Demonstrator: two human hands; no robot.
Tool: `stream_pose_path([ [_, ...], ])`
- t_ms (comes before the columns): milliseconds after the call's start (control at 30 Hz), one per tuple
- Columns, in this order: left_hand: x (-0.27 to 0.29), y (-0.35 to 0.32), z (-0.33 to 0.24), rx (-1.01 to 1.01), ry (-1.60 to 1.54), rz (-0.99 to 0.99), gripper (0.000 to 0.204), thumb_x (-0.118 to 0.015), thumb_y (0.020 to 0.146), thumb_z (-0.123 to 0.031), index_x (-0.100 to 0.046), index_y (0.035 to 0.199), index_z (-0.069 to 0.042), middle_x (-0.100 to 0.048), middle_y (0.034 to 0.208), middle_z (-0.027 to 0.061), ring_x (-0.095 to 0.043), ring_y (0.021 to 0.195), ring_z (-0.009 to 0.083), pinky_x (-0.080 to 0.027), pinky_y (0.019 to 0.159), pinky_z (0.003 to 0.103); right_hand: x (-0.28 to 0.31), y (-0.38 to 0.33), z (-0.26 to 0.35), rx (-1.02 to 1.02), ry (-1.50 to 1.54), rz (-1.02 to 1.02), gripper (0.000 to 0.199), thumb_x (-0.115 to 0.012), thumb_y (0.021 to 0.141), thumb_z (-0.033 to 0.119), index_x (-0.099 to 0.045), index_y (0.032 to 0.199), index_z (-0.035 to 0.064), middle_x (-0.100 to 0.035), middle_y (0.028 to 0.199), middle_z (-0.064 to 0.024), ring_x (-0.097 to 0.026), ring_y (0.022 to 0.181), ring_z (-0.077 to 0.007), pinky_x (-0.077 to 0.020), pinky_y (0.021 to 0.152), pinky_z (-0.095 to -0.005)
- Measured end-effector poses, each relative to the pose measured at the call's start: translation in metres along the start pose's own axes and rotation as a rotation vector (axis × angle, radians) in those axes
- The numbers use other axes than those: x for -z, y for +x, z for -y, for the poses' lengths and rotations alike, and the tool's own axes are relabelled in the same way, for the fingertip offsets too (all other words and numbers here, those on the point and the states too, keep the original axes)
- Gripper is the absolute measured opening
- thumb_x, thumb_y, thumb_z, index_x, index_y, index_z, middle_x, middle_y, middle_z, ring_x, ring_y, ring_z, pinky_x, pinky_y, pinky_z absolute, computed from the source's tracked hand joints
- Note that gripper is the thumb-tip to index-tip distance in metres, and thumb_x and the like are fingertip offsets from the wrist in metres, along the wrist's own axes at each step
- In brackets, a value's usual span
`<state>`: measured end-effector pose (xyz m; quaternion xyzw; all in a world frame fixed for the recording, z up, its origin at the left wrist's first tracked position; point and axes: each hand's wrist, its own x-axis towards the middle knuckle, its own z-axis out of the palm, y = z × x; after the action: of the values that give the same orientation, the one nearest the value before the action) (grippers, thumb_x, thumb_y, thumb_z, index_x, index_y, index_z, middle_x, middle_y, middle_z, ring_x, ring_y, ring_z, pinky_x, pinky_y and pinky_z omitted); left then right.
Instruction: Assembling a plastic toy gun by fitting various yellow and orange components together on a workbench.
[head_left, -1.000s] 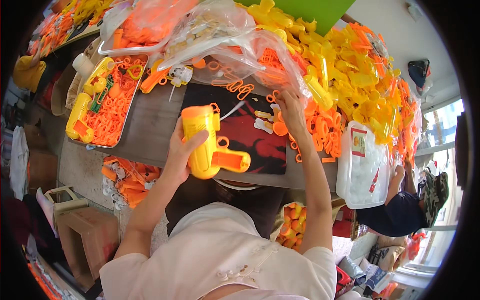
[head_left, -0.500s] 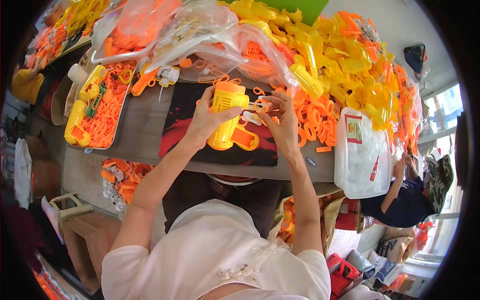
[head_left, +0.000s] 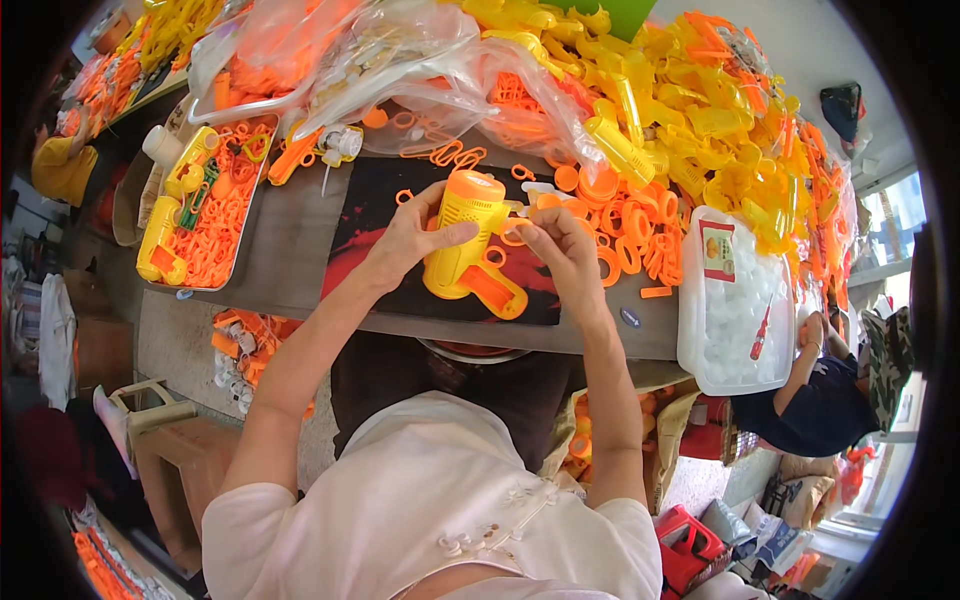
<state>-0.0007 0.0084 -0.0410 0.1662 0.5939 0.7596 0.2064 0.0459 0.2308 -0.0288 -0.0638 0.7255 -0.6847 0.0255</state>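
Note:
My left hand (head_left: 410,242) is wrapped around a yellow toy gun (head_left: 462,235) with an orange round end and an orange handle part. It is held over a black and red mat (head_left: 370,220). My right hand (head_left: 572,250) pinches a small orange ring piece (head_left: 516,232) against the toy gun's right side. Fingers partly cover that piece, so how it meets the toy gun is hidden. Small white pieces (head_left: 540,190) and a pile of orange rings (head_left: 625,225) lie just beyond my right hand.
On the left stands a tray (head_left: 243,235) of orange parts and yellow shells. Yellow shells (head_left: 690,130) heap up at the back right, beside clear plastic bags (head_left: 420,70). A white bin (head_left: 740,375) with a red screwdriver (head_left: 762,330) sits right. A co-worker's arm (head_left: 800,370) shows beyond it.
The toy gun has tilted, so its orange end faces upward more. The orange ring piece in my right hand has come closer to the toy gun's side.

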Motion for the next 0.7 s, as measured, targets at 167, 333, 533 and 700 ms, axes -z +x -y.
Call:
stream_pose_path([
  [167,-0.013,0.001,0.000,-0.066,-0.076,0.053,0.071,-0.075,0.084,-0.021,-0.036,0.142,-0.007,-0.050,0.133,0.0060,-0.050,0.120,0.0143,-0.041,0.102,0.031,-0.017,0.000,-0.016,-0.056,0.453,-0.019,0.016,-0.061,0.096,0.019,-0.058,0.097,0.0033,-0.061,0.087,0.0023,-0.053,0.075,-0.0025,-0.0432,0.067,-0.0191],
  [333,-0.029,0.005,0.018,-0.234,-0.004,-0.073,0.095,-0.086,0.071,-0.021,-0.028,0.145,-0.008,-0.048,0.128,0.0072,-0.048,0.120,0.0161,-0.041,0.103,0.032,-0.037,-0.014,-0.016,0.051,0.228,-0.161,0.014,-0.060,0.096,0.017,-0.057,0.099,0.0033,-0.061,0.092,-0.0002,-0.055,0.080,-0.0040,-0.0452,0.070,-0.0190],
  [533,-0.039,0.002,0.026,-0.380,0.106,-0.196,0.091,-0.086,0.068,-0.015,-0.031,0.140,-0.006,-0.048,0.125,0.0092,-0.051,0.117,0.0172,-0.044,0.100,0.032,-0.046,-0.011,-0.024,0.144,0.375,-0.189,0.035,-0.057,0.097,0.015,-0.042,0.127,0.0056,-0.053,0.119,-0.0096,-0.054,0.105,-0.0130,-0.0453,0.092,-0.0263],
  [700,-0.046,0.005,0.038,-0.461,0.186,-0.292,0.081,-0.081,0.071,-0.010,-0.034,0.137,-0.004,-0.053,0.121,0.0107,-0.055,0.111,0.0183,-0.046,0.097,0.032,-0.052,-0.015,-0.034,0.059,0.182,0.011,0.065,-0.032,0.103,0.046,-0.020,0.151,0.0036,-0.033,0.149,-0.0150,-0.032,0.138,-0.0253,-0.0253,0.113,-0.0358],
])
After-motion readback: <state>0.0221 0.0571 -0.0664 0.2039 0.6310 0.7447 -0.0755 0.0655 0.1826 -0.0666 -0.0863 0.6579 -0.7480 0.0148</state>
